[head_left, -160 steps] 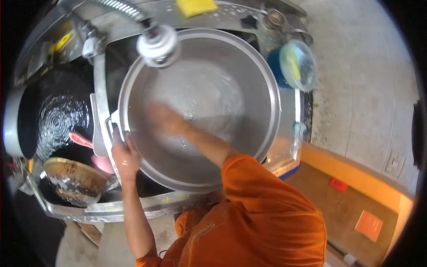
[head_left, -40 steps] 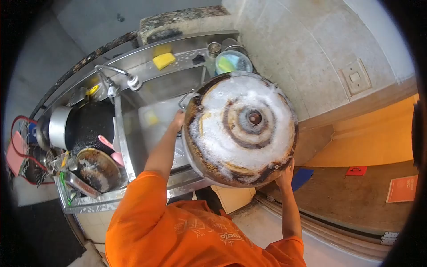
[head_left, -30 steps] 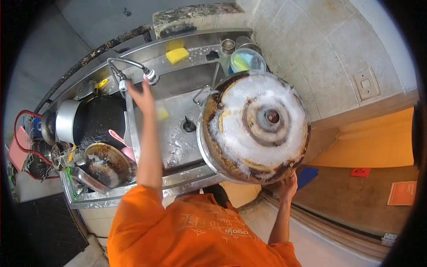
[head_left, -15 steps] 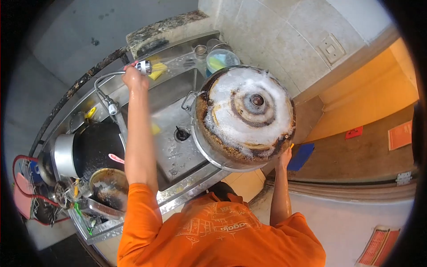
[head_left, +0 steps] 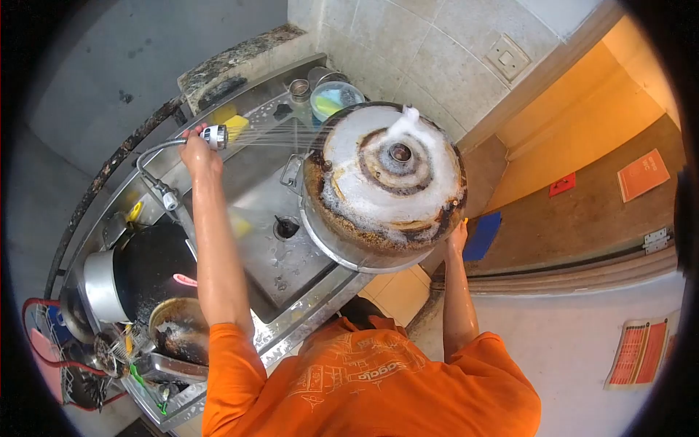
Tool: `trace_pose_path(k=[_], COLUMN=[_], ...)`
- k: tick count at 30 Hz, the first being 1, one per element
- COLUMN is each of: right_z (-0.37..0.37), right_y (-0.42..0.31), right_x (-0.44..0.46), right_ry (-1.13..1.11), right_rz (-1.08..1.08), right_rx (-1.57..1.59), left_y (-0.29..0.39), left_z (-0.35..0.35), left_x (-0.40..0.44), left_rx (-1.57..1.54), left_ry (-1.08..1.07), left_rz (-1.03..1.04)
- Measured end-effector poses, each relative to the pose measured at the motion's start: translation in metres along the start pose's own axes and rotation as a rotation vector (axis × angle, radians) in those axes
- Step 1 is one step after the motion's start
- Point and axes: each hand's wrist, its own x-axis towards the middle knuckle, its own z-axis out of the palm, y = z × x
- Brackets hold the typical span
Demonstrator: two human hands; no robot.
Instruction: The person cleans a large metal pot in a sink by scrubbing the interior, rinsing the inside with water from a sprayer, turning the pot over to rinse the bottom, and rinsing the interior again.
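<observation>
My left hand [head_left: 200, 154] is closed around a white and chrome sink sprayer [head_left: 214, 137] over the left part of the sink. Water streams from it to the right, toward a large scorched metal pot [head_left: 349, 226]. White suds cover the pot's upward-facing surface, around a small round ring in the middle. A wire loop handle [head_left: 291, 172] sticks out on its left. Against the pot's lower right side, my right hand [head_left: 456, 237] grips it, fingers partly hidden behind the edge.
The steel sink basin [head_left: 251, 197] has a drain [head_left: 286, 228]. Behind it are a yellow sponge [head_left: 236, 126] and a tub with sponges [head_left: 336, 99]. At left are a black wok [head_left: 156, 262], a silver pot [head_left: 103, 288] and a blackened pan [head_left: 178, 328].
The sprayer's water now shows as clear jets reaching the pot, and suds splash up at its far edge. The whole view has shifted slightly; both hands keep their holds.
</observation>
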Motion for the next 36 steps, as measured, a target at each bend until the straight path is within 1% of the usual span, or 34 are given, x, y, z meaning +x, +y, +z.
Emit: trace_pose_path(k=[2, 4, 6, 8, 9, 11, 15, 17, 21, 23, 25, 27, 28, 31, 32, 34, 35, 36], right_z=[-0.001, -0.001, 0.000, 0.006, 0.009, 0.008, 0.004, 0.006, 0.007, 0.003, 0.000, -0.002, -0.004, -0.007, -0.007, -0.016, -0.014, -0.013], right_y=[-0.061, -0.061, -0.042, 0.011, 0.018, 0.018, 0.005, 0.008, 0.014, 0.020, 0.024, 0.021, -0.065, -0.053, -0.048, -0.038, -0.034, -0.053], right_x=[-0.034, -0.034, -0.023, 0.005, 0.009, 0.011, 0.005, 0.007, 0.009, 0.017, 0.021, 0.018, -0.038, -0.029, -0.026, -0.011, -0.010, -0.027], right_ry=[-0.030, -0.018, -0.007, 0.082, 0.093, 0.031, 0.042, 0.058, 0.083, 0.053, 0.013, -0.011, -0.027, -0.100, -0.114, -0.147, -0.158, -0.155], right_rz=[0.182, 0.193, 0.201, -0.038, -0.035, -0.070, -0.014, -0.064, -0.082, 0.067, 0.082, 0.071, 0.198, 0.210, 0.192, 0.199, 0.206, 0.238], right_rx=[0.147, 0.121, 0.095, 0.008, 0.009, 0.070, -0.032, -0.046, -0.013, 0.026, 0.020, 0.125, 0.227, 0.216, 0.274, 0.233, 0.206, 0.226], left_y=[-0.002, 0.000, 0.001, -0.003, -0.005, -0.002, -0.003, -0.001, 0.004, 0.005, 0.011, 0.017, 0.019, 0.019, 0.017, 0.016, 0.017, 0.017], left_z=[-0.007, -0.011, -0.010, -0.014, -0.015, -0.012, -0.018, -0.023, -0.032, -0.038, -0.042, -0.043, -0.042, -0.044, -0.043, -0.043, -0.045, -0.049], left_x=[0.006, 0.005, 0.002, 0.012, 0.017, 0.012, 0.009, 0.006, 0.000, -0.005, -0.015, -0.024, -0.028, -0.026, -0.025, -0.017, -0.018, -0.015], left_rx=[-0.026, -0.025, -0.037, -0.086, -0.135, -0.139, -0.105, -0.099, -0.076, -0.032, 0.016, 0.061, 0.033, 0.028, -0.004, 0.004, -0.001, -0.031], left_ry=[-0.012, -0.035, -0.040, -0.054, -0.060, -0.072, -0.096, -0.134, -0.127, -0.122, -0.115, -0.138, -0.131, -0.129, -0.125, -0.185, -0.242, -0.310], left_rz=[-0.003, -0.014, -0.012, -0.030, -0.042, -0.058, -0.035, -0.045, -0.081, -0.075, -0.053, -0.070, -0.087, -0.098, -0.106, -0.129, -0.107, -0.128])
